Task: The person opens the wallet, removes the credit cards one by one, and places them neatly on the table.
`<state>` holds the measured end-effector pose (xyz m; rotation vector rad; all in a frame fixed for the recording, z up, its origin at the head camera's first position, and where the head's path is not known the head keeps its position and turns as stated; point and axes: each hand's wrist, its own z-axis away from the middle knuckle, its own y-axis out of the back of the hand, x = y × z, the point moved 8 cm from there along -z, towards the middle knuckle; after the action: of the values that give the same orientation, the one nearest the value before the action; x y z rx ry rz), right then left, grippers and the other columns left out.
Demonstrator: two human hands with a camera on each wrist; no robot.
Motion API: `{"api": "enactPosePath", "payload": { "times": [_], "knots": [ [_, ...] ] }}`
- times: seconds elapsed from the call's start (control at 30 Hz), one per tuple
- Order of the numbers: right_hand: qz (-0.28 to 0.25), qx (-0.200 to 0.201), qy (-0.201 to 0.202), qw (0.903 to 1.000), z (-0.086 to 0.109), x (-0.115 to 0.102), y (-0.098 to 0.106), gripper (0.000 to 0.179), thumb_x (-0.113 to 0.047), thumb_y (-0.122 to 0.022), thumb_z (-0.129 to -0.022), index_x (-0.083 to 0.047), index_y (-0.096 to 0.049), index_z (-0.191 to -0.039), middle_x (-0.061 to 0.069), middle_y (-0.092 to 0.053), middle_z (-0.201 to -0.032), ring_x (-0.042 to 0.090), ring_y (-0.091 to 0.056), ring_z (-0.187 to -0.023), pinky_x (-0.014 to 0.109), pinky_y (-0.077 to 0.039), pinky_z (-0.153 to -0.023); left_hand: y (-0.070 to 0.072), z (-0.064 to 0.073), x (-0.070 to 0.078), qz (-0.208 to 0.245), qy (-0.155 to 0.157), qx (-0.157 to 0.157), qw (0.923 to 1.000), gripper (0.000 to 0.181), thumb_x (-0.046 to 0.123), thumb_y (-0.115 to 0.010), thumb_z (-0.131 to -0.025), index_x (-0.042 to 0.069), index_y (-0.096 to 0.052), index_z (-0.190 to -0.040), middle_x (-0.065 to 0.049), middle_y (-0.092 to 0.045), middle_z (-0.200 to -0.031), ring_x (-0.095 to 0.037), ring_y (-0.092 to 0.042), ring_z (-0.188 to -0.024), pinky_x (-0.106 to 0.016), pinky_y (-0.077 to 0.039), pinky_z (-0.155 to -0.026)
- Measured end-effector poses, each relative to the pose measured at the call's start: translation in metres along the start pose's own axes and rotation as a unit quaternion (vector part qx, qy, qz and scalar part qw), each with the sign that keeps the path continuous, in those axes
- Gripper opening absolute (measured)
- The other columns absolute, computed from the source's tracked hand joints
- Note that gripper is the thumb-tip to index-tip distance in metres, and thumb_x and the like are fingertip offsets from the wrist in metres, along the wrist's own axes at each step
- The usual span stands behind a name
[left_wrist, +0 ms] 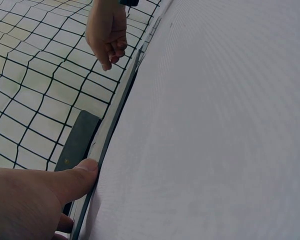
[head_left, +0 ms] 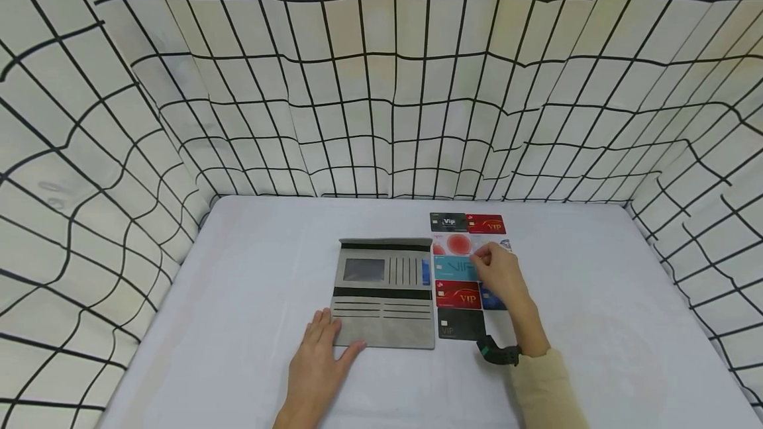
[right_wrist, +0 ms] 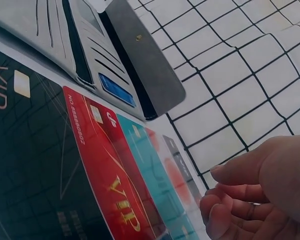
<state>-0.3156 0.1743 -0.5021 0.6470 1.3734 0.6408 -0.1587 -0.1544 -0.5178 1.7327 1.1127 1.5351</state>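
An unfolded grey wallet (head_left: 381,333) lies on the table, a blue card (head_left: 426,272) in one of its slots. My left hand (head_left: 316,363) rests at its lower left corner, fingers on the side edge and thumb by the bottom edge. Over the cards to the right hovers my right hand (head_left: 499,273), its fingers loosely bent beside the end of a teal card (head_left: 453,268). Nothing shows between its thumb and fingers in the right wrist view. Below the teal card lie a red VIP card (right_wrist: 115,175) and a black VIP card (right_wrist: 30,150).
Farther back are a white card with a red circle (head_left: 459,244), another black card (head_left: 448,222) and another red card (head_left: 485,224). A dark blue card (head_left: 492,300) is partly under my right hand. White cloth (head_left: 238,270) covers the table; black-gridded white walls (head_left: 393,85) surround it.
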Motion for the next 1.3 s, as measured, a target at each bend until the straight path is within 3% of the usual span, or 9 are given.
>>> {"api": "enactPosePath", "payload": {
  "times": [0.17,0.8,1.07,1.3],
  "knots": [
    [-0.003,-0.004,0.022,0.9998,-0.004,-0.011,-0.008,0.028,-0.022,-0.066,-0.098,0.002,-0.062,-0.112,0.015,-0.066,-0.087,0.018,-0.058,-0.065,0.024,-0.056,-0.059,0.000,0.000,-0.001,0.000,0.002,0.000,1.0000,0.061,0.043,-0.081,-0.082,-0.004,-0.068,-0.119,-0.024,-0.056,-0.143,-0.042,-0.050,-0.138,-0.054,-0.041,-0.113],
    [0.015,-0.098,0.034,0.9945,-0.012,-0.041,-0.049,0.028,-0.018,-0.073,-0.091,-0.005,-0.067,-0.114,0.010,-0.064,-0.086,0.018,-0.059,-0.059,0.019,-0.054,-0.054,-0.002,0.001,-0.001,0.005,0.005,-0.002,1.0000,0.062,0.043,-0.080,-0.082,-0.003,-0.067,-0.120,-0.024,-0.054,-0.145,-0.041,-0.048,-0.139,-0.053,-0.040,-0.115],
    [0.001,-0.129,0.039,0.9909,-0.010,-0.050,-0.061,0.023,-0.017,-0.073,-0.092,-0.008,-0.068,-0.113,0.010,-0.069,-0.093,0.020,-0.060,-0.060,0.021,-0.055,-0.054,-0.003,0.001,-0.001,0.007,0.007,-0.008,0.9999,0.061,0.044,-0.079,-0.083,-0.003,-0.067,-0.121,-0.024,-0.055,-0.145,-0.041,-0.049,-0.138,-0.054,-0.041,-0.114],
    [0.021,-0.141,0.039,0.9890,-0.013,-0.053,-0.070,0.024,-0.017,-0.074,-0.091,-0.007,-0.066,-0.112,0.009,-0.068,-0.091,0.017,-0.061,-0.066,0.020,-0.055,-0.056,-0.002,0.001,-0.001,0.005,0.003,-0.002,1.0000,0.060,0.043,-0.080,-0.083,-0.003,-0.068,-0.120,-0.023,-0.056,-0.144,-0.041,-0.051,-0.137,-0.053,-0.042,-0.113]
  ]
}}
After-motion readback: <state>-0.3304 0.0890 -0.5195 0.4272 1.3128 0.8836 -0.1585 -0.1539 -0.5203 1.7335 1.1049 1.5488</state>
